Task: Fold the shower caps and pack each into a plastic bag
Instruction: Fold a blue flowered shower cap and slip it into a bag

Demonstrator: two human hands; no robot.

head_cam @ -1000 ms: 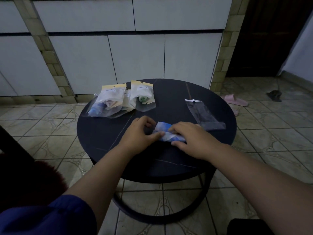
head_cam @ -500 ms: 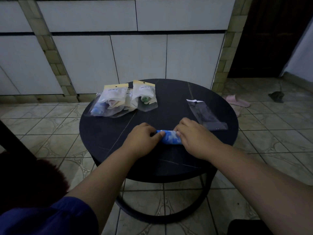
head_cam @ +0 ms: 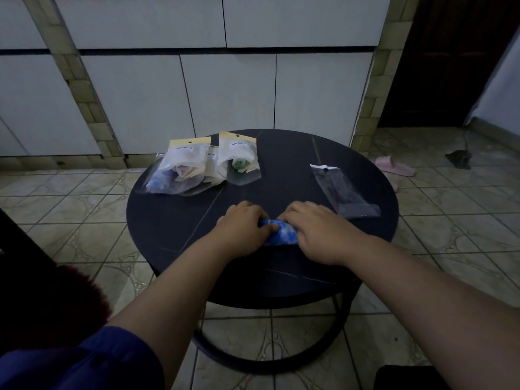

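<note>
A blue and white shower cap [head_cam: 282, 235] lies rolled into a small bundle near the middle of the round dark table [head_cam: 174, 220]. My left hand [head_cam: 243, 225] grips its left end, thumb on top. My right hand [head_cam: 316, 226] grips its right end with curled fingers. An empty clear plastic bag [head_cam: 342, 191] lies flat on the table to the right of my hands. At the table's far left lie packed bags with yellow headers [head_cam: 185, 167], one beside them holding a green cap [head_cam: 239, 161].
White cabinet doors [head_cam: 230, 91] stand close behind the table. A pink slipper [head_cam: 394, 167] and a dark object [head_cam: 458, 159] lie on the tiled floor at the right. A dark red furry thing [head_cam: 76, 299] sits at the lower left.
The shower cap has been rolled from a loose flat strip into a tighter, shorter bundle, and both hands have closed in on its ends.
</note>
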